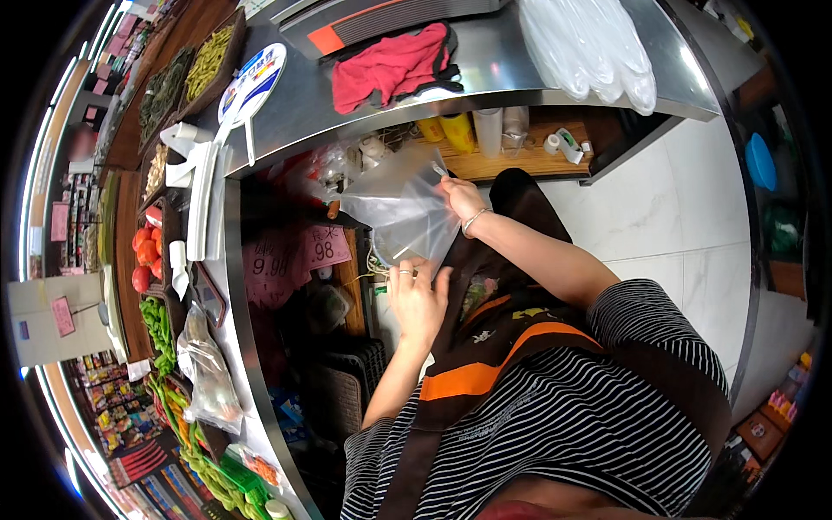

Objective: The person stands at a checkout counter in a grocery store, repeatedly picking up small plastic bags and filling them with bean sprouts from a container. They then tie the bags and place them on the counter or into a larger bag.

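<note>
A clear plastic bag (416, 208) hangs spread out before me, over the open space under the steel counter. My right hand (463, 198) pinches its upper right edge near a small whitish piece, with a bracelet on the wrist. At the bag's lower edge is my left hand (418, 296), palm down with the fingers spread and a ring on one; whether it grips the film cannot be told. The bag looks empty.
A steel counter (494, 81) curves around me, bearing a red cloth (393, 65), white plastic bags (585, 49), a hand fan (252, 81) and a filled clear bag (208, 370). Rolls of film (458, 133) stand on a wooden shelf below. Tomatoes (148, 250) lie beyond the left counter.
</note>
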### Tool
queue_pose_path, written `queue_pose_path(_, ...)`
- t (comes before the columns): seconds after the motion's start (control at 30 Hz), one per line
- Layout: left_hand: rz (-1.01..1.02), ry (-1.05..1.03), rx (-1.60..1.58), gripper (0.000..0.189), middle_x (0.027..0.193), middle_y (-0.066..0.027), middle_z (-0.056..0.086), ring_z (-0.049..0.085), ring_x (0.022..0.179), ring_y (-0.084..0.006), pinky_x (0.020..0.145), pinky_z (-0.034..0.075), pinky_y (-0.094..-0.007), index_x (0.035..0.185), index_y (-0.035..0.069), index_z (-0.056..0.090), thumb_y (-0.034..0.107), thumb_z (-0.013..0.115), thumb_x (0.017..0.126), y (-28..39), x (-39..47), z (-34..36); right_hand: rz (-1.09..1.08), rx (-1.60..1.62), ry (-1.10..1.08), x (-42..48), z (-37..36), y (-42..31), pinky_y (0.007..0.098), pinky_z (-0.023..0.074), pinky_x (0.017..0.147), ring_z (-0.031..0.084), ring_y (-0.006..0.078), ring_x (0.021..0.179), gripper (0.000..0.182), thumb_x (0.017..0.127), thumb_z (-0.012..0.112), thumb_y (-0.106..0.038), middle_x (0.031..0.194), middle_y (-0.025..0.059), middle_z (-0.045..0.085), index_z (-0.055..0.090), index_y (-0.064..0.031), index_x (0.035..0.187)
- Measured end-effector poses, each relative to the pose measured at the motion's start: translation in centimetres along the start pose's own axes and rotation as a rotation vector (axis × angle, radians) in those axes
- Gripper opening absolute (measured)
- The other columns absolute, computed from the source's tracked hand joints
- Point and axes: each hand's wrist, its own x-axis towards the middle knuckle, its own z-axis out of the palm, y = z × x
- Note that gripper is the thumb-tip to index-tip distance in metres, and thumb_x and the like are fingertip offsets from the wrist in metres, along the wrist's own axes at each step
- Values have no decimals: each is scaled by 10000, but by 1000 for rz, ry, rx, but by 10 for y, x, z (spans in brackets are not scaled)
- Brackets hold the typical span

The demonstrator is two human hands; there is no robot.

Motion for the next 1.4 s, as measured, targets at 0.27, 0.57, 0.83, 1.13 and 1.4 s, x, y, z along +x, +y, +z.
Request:
queue_pose_path(0.27, -640, -77, -1022, 103, 818, 6, 589, 530, 753, -71, 711, 407, -225, 845, -12, 708, 76, 730, 795, -21, 3, 29, 183, -104, -227, -41, -33, -40, 303, 505, 682, 578, 175, 854, 667, 871, 471, -622, 1020, 89, 579, 441, -67, 1240)
queue_pose_path(0.57, -670, -90, -1164, 106, 787, 8, 585, 561, 731, -73, 678, 447, -206, 723, -5, 647, 25, 736, 774, -8, 24, 43, -153, -497, -304, -109, -49, -38, 260, 535, 599, 610, 152, 799, 603, 826, 688, -387, 938, 129, 574, 423, 75, 1109)
queue_pose_path(0.83, -291, -84, -621, 188, 736, 4, 593, 541, 654, -73, 615, 433, -209, 658, 7, 605, 26, 787, 699, -3, 34, 48, -182, -551, -440, -97, -57, -44, 233, 504, 647, 631, 136, 739, 385, 773, 753, -215, 840, 125, 650, 567, 72, 950)
queue_pose_path(1.13, -628, -400, -1281, 164, 735, -27, 631, 563, 606, -102, 588, 449, -227, 667, 43, 594, 1, 736, 737, -8, 41, 41, -212, -507, -533, -92, -59, -61, 249, 502, 622, 655, 140, 718, 233, 795, 709, -68, 816, 117, 676, 530, 21, 915)
queue_pose_path(1.4, -951, -256, -2113, 128, 956, -125, 659, 632, 984, -268, 888, 536, -415, 850, 26, 606, 149, 640, 859, -65, 27, 36, -955, -1296, 23, -88, -74, -72, 434, 489, 629, 603, 295, 764, 290, 685, 613, -71, 777, 98, 595, 477, -78, 941)
